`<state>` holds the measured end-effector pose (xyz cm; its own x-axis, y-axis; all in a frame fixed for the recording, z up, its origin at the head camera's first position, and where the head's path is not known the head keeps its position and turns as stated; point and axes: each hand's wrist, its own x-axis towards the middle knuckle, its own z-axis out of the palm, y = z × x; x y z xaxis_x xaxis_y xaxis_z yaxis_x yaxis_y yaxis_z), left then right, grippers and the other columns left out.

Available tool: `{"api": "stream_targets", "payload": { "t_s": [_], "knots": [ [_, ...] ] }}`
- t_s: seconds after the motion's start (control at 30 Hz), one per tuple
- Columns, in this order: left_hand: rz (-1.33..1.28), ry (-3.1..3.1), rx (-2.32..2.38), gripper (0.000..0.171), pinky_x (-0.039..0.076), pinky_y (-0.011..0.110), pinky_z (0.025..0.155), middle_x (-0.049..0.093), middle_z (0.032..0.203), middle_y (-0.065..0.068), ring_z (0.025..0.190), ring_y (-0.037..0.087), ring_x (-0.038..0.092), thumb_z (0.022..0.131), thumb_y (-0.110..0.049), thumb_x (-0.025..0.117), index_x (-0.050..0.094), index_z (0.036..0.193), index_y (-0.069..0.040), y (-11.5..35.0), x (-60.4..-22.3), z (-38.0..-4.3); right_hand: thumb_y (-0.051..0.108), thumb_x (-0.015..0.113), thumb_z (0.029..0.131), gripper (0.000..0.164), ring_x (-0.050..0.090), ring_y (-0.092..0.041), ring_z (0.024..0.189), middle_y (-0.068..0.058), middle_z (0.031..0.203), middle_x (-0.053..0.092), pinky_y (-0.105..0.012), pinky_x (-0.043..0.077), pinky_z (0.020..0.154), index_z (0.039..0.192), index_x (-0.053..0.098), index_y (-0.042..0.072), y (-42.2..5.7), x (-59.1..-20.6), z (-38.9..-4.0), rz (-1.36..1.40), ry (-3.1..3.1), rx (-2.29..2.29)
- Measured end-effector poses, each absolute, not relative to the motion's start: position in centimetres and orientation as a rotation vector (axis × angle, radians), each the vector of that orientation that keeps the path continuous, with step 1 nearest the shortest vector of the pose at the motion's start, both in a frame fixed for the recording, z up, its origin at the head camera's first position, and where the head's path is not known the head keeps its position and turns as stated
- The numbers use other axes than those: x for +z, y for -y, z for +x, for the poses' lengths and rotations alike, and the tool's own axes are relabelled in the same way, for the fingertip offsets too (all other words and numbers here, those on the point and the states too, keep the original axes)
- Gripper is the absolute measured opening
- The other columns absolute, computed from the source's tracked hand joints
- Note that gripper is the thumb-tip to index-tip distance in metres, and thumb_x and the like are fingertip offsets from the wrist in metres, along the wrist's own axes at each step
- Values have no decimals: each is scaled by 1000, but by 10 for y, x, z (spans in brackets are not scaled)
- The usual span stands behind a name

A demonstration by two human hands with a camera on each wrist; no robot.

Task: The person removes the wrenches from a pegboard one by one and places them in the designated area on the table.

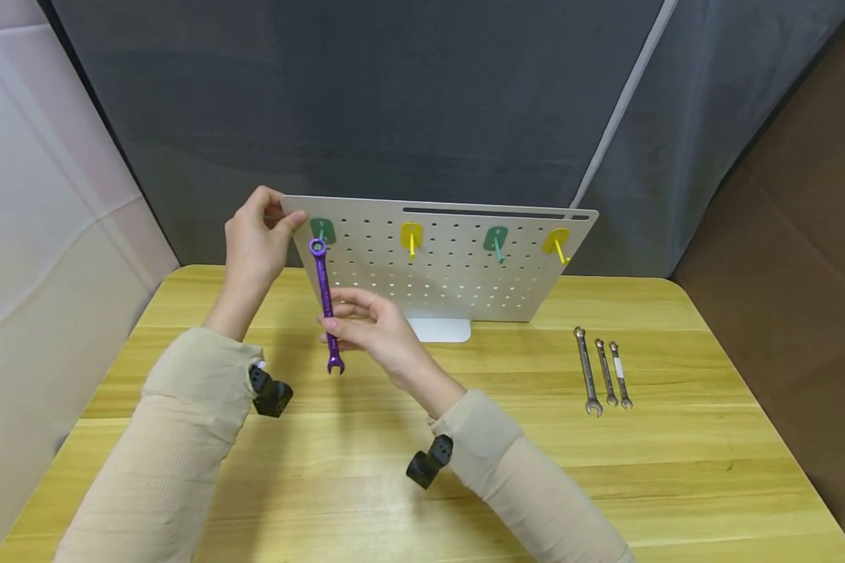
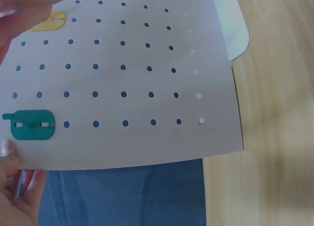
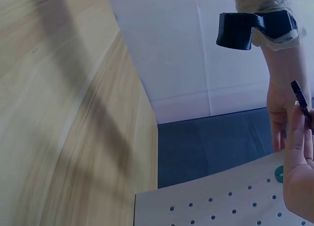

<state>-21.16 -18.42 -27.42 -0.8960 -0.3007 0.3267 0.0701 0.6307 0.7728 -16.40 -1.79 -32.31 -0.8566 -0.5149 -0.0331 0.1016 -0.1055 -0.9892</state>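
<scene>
My left hand [image 1: 249,246] pinches the upper left corner of a white pegboard [image 1: 376,213], thumb on its front face. In the left wrist view, the fingers [image 2: 33,189] reach behind the board's edge. My right hand [image 1: 387,336] holds a purple combination wrench [image 1: 325,293] upright, open end down. Its ring end is in front of the left green hook [image 1: 322,230]; whether the hook passes through the ring, I cannot tell. From the right wrist view, the wrench [image 3: 300,97] appears dark and partly cut off by the frame.
Further along the board are a yellow hook [image 1: 411,235], another green hook [image 1: 496,238] and another yellow hook [image 1: 556,241]. The board's white base [image 1: 440,331] stands on the wooden table [image 1: 690,469]. To the right lie a larger wrench [image 1: 587,371] and two smaller wrenches [image 1: 606,372].
</scene>
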Motion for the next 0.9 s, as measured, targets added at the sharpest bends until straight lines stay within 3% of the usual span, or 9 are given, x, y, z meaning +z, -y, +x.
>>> {"api": "stream_targets", "payload": {
  "t_s": [0.23,0.53,0.9],
  "knots": [
    [197,2443,-1179,27,41,27,76,63,110,22,99,32,61,95,-21,57,53,109,1,185,-274,-212,-2,59,90,42,65,-6,79,-25,114,62,-37,56,85,132,49,-1,3,-328,-166,-468,-1773,-2036],
    [205,2446,-1184,26,41,26,77,63,111,21,99,31,61,94,-19,60,53,109,1,186,-274,-213,-2,59,90,41,66,-4,80,7,92,64,-32,56,82,129,50,-3,-30,-340,-170,-454,-1823,-2028],
    [206,2459,-1179,30,39,20,74,62,109,19,100,29,60,93,-22,60,53,111,2,187,-274,-213,-5,58,88,44,65,-5,80,12,88,65,-26,55,79,129,45,-12,-73,-360,-173,-398,-1895,-2031]
  ]
}}
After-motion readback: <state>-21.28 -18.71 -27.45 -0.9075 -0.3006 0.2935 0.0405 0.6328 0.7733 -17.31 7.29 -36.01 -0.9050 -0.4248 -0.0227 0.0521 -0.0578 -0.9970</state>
